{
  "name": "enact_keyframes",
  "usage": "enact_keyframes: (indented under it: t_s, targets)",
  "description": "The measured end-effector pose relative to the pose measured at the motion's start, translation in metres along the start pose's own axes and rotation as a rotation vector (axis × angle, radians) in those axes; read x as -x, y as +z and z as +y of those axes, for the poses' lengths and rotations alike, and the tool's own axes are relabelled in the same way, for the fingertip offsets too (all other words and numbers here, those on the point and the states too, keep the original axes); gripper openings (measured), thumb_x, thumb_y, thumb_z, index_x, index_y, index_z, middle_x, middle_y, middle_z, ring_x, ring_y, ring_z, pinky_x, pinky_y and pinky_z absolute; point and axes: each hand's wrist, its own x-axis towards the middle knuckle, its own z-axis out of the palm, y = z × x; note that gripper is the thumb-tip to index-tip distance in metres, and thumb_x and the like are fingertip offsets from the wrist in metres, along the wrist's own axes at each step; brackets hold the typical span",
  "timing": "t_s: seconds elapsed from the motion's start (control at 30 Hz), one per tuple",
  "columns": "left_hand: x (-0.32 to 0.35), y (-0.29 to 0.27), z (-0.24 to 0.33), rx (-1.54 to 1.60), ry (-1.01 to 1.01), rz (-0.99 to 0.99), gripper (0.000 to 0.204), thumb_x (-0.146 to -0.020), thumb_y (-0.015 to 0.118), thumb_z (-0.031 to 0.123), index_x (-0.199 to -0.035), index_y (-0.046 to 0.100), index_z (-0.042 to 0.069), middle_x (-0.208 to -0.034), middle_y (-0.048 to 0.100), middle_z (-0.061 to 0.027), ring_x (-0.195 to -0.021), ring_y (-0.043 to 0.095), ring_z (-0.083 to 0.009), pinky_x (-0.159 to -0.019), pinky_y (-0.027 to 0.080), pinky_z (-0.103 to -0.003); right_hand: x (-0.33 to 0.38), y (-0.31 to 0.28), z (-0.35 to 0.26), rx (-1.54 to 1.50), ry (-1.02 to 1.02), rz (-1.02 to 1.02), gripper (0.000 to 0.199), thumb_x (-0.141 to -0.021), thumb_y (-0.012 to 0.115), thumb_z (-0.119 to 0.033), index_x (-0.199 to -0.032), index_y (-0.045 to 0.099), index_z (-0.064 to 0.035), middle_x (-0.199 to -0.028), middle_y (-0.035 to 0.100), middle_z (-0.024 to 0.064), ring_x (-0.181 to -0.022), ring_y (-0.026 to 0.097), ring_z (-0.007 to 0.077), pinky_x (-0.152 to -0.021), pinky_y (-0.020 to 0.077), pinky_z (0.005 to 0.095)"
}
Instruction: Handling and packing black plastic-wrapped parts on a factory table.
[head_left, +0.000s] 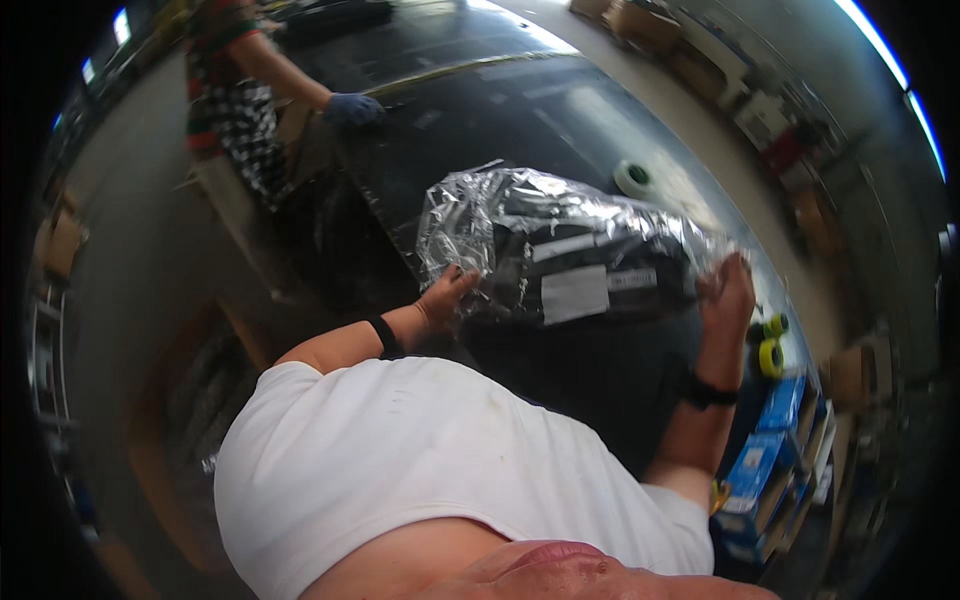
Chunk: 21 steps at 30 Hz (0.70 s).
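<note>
A clear plastic bag (pixel 560 215) lies crinkled and shiny over the dark table, with something dark inside that I cannot name. White labels (pixel 575 294) show on its near side. My left hand (pixel 448 296) is closed on the bag's left end, where loose film bunches up. At the opposite end, my right hand (pixel 730 285) grips the bag's right corner, fingers curled and slightly blurred. The bag is stretched between the two hands.
The dark tabletop (pixel 450 135) runs away from me. A white tape roll (pixel 633 179) stands beyond the bag; yellow-green rolls (pixel 770 357) sit near my right forearm, above blue boxes (pixel 757 465). At the far left, a co-worker's gloved hand (pixel 355 108) rests at the table.
</note>
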Motion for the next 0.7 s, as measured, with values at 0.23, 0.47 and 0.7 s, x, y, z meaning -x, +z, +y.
enact_keyframes:
  t_s: [0.23, 0.47, 0.7]
  targets:
    - [-0.060, 0.028, 0.043, 0.714, -0.378, -0.528, 0.061, -0.098, 0.043, 0.052, -0.140, 0.043, 0.008, -0.134, 0.053, -0.0137, -0.127, 0.047, -0.0315, -0.108, 0.036, -0.046, -0.060, 0.104, -0.112, 0.354, -0.310, -0.209, 0.015, -0.094, 0.062, -0.023, -0.093, 0.057, -0.0091, -0.074, 0.053, 0.0006, -0.060, 0.050, 0.0115, -0.049, 0.0361, 0.0241]
    - [-0.055, -0.024, 0.072, -0.172, 0.245, 0.125, 0.079, -0.088, 0.068, 0.042, -0.146, 0.029, 0.004, -0.141, 0.040, -0.0134, -0.130, 0.039, -0.0316, -0.106, 0.033, -0.054, -0.135, 0.161, -0.156, 0.477, -0.456, -0.140, 0.020, -0.094, 0.051, -0.012, -0.075, 0.056, -0.0097, -0.063, 0.049, 0.0040, -0.053, 0.049, 0.0180, -0.049, 0.0381, 0.0363]
    - [-0.022, -0.023, 0.005, -0.796, 0.457, -0.214, 0.138, -0.060, 0.086, 0.055, -0.150, -0.001, -0.003, -0.154, 0.007, -0.0263, -0.146, 0.006, -0.0393, -0.118, 0.013, -0.045, -0.117, 0.258, -0.178, 1.147, -0.674, 0.184, 0.016, -0.095, 0.051, -0.017, -0.087, 0.059, -0.0054, -0.082, 0.054, 0.0077, -0.070, 0.054, 0.0209, -0.059, 0.0429, 0.0366]
